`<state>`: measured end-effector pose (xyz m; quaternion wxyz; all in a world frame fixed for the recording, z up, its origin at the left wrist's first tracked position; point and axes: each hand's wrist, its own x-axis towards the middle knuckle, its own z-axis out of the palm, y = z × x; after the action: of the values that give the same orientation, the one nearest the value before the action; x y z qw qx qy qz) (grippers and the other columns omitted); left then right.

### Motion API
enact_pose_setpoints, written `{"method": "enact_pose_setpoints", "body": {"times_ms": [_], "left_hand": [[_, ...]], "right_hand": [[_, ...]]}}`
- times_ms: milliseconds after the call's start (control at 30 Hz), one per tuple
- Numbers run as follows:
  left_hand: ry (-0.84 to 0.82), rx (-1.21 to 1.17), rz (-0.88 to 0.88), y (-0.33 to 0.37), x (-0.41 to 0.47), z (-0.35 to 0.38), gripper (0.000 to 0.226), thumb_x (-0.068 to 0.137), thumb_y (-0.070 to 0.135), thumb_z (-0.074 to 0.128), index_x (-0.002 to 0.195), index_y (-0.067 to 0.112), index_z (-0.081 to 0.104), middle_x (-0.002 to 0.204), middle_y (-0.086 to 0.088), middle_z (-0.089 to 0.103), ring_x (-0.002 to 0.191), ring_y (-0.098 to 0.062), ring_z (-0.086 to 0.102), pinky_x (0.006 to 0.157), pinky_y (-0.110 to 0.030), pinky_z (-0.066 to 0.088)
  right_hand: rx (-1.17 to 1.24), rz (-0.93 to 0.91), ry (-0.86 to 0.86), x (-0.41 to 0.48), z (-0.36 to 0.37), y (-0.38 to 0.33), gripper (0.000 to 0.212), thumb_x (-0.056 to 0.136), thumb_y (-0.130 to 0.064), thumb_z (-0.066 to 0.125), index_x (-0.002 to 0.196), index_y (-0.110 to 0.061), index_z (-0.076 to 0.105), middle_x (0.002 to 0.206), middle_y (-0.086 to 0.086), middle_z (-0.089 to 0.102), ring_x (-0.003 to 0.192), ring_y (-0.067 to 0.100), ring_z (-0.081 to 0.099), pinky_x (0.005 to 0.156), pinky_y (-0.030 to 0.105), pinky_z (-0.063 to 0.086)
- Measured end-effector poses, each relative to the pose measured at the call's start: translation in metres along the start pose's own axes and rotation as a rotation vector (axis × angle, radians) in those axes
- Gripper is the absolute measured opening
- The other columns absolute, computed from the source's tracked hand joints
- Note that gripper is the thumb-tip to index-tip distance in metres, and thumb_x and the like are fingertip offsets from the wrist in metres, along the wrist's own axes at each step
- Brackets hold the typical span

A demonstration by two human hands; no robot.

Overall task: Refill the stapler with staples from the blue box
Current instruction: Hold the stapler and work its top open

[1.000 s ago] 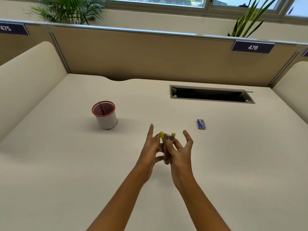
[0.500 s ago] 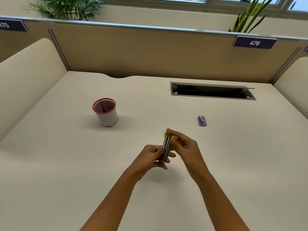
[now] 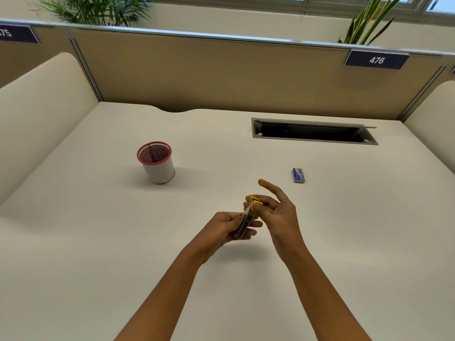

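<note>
A small metal stapler with yellow ends (image 3: 247, 217) is held above the desk (image 3: 98, 242), tilted with its yellow tip away from me. My left hand (image 3: 227, 227) grips its lower body. My right hand (image 3: 275, 210) pinches the yellow top end with thumb and middle fingers, while its index finger sticks out straight. Whether the stapler is open I cannot tell. The small blue staple box (image 3: 298, 175) lies flat on the desk, beyond and to the right of my right hand, apart from it.
A red-rimmed white mesh pen cup (image 3: 156, 162) stands at the left of the desk. A rectangular cable slot (image 3: 312, 131) is cut into the desk at the back right. Beige partition walls close the desk on three sides.
My left hand has closed around the stapler's lower body. My right hand shifted to the yellow top end, and its index finger has lifted away. The box has not moved.
</note>
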<state>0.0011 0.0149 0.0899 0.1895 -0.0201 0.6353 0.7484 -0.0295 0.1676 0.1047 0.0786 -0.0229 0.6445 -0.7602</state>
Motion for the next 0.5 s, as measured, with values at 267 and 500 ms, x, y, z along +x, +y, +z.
{"method": "enact_pose_setpoints", "body": {"times_ms": [267, 500], "left_hand": [[0.141, 0.158, 0.127, -0.003, 0.002, 0.007, 0.023, 0.095, 0.034, 0.051, 0.111, 0.046, 0.061, 0.113, 0.021, 0.067, 0.112, -0.001, 0.06, 0.091, -0.02, 0.049], [0.448, 0.366, 0.282, -0.001, 0.005, 0.024, 0.016, 0.086, 0.022, 0.066, 0.091, 0.037, 0.063, 0.092, 0.019, 0.068, 0.083, 0.014, 0.062, 0.068, -0.003, 0.045]], "right_hand": [[-0.008, -0.03, 0.149, -0.006, 0.01, 0.001, 0.054, 0.078, -0.004, 0.077, 0.124, -0.025, 0.055, 0.106, 0.004, 0.074, 0.101, 0.015, 0.071, 0.091, 0.032, 0.052], [-0.067, -0.049, 0.301, -0.014, 0.03, 0.008, 0.055, 0.071, -0.015, 0.085, 0.113, -0.03, 0.053, 0.104, -0.007, 0.067, 0.088, -0.003, 0.069, 0.068, 0.013, 0.054]]}}
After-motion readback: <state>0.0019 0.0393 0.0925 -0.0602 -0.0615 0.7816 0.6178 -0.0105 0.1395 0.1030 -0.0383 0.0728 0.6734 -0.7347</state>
